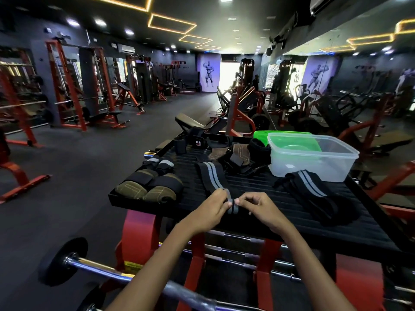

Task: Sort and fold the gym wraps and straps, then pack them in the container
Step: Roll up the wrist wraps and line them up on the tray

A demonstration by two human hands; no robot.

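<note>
So both my hands are down at the near edge of the black ribbed platform (280,187), working the same wrap. My left hand (210,211) and right hand (261,207) are each pinching the near end of a black wrap with grey stripes (212,173), fingertips almost meeting in the middle, and the end looks rolled or folded over between them. The rest of that wrap runs away from me flat across the platform. Off to the right there's a second striped wrap (311,194) lying loose in a rumpled heap, just in front of the clear plastic container (314,158), which sits on the far right part of the platform with nothing in it that I can see. A green lid (283,136) is right behind the container, partly showing through it. On the left side there's a cluster of olive and black padded pieces (149,185) bunched together near the edge, and toward the back middle a jumble of brown grips and black straps (235,156) touching each other. Below my arms a chrome barbell (107,269) with a black plate cuts across, and the red frame (139,234) holds the platform up.
</note>
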